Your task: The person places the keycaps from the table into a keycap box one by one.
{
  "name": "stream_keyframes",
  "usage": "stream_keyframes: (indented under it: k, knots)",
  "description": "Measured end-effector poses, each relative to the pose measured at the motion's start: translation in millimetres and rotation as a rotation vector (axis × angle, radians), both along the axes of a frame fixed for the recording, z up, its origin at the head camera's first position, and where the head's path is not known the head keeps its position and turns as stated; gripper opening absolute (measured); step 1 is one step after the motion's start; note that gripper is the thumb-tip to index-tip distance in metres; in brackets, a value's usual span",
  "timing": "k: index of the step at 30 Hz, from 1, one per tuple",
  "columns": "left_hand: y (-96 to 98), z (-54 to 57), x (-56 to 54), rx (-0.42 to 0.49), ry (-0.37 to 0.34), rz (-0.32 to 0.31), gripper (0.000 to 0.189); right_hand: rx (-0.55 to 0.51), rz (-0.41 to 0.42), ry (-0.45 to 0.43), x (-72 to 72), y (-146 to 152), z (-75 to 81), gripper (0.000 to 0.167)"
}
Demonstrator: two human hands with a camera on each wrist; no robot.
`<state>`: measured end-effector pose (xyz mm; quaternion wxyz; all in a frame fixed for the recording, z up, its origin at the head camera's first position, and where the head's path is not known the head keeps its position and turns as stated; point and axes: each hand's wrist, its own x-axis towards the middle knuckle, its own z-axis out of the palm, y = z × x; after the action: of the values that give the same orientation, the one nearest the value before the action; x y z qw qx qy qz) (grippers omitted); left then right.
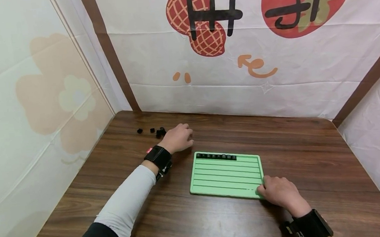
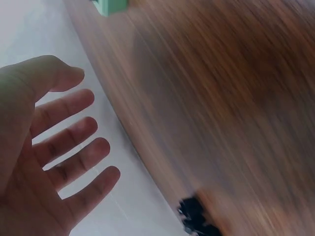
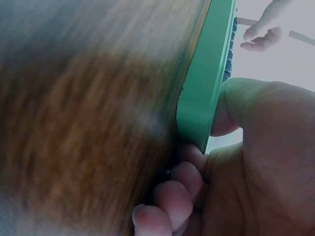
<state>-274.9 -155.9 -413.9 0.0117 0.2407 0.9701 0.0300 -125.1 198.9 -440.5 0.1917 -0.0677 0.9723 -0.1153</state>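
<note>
A pale green ridged tray lies on the table, with a row of small black square pieces, like keycaps with faint pale marks, along its far left edge. My right hand grips the tray's near right corner. In the right wrist view its thumb is over the rim, with curled fingers at the tray's underside. Beyond the tray's far left corner, my left hand hovers with nothing in it. The left wrist view shows its fingers spread and relaxed. Loose black pieces lie just left of this hand.
Two more black pieces, one of them farthest left, lie near the back left of the wooden table. Printed cloth walls stand along the table's back and sides.
</note>
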Motion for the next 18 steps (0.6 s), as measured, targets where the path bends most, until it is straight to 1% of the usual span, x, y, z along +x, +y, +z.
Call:
stream_keyframes:
  k: [5, 11, 16, 18]
  knots:
    - [-15.2, -5.2, -5.0, -0.027, 0.022, 0.062, 0.036, -0.009, -0.001, -0.010, -0.2, 0.2, -1.1, 0.020]
    - [-29.9, -9.7, -8.1, -0.041, 0.046, 0.151, 0.037, -0.007, -0.005, -0.012, -0.3, 0.1, -1.5, 0.020]
    - [-41.3, -15.0, -12.9, -0.044, 0.036, 0.222, 0.038, -0.007, -0.007, -0.004, -0.3, 0.0, -1.7, 0.020]
    - [-45.0, -17.2, -14.6, -0.046, 0.035, 0.238, 0.039, -0.009, -0.007, -0.001, -0.3, 0.4, -1.9, 0.021]
